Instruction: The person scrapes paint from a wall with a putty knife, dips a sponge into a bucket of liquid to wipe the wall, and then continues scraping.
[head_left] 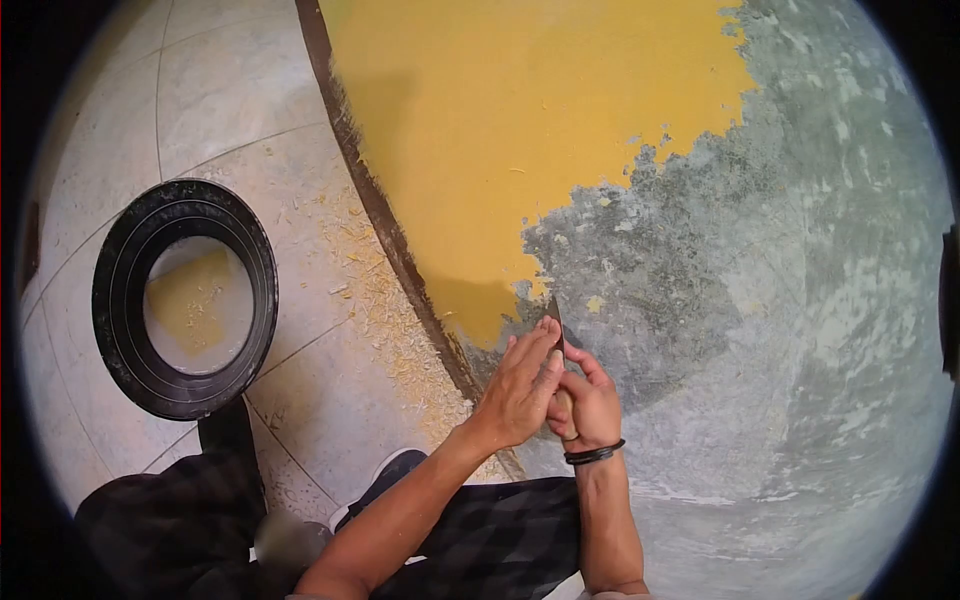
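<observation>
R hand point(590, 402) wrapped round scraper hdl point(568, 416), L hand point(517, 390) nearly flat w/ fingertips point(549, 325) at blade point(557, 322).

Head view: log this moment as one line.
right hand: grips tool handle | left hand: at blade | paint: covering part of wall | bucket: on floor

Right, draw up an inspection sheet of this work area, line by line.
Surface: wall, part covered in yellow paint, part stripped to mottled grey, with a ragged boundary.
Job's things: scraper, its blade tip near that boundary.
Clutter: paint shavings strewn on the tiled floor along the brown skirting.
Hands: right hand grips the scraper; left hand lies against it, fingers extended.
Cables: nothing seen.
Surroundings: black bucket holding pale liquid; black bracelet on the right wrist.
</observation>
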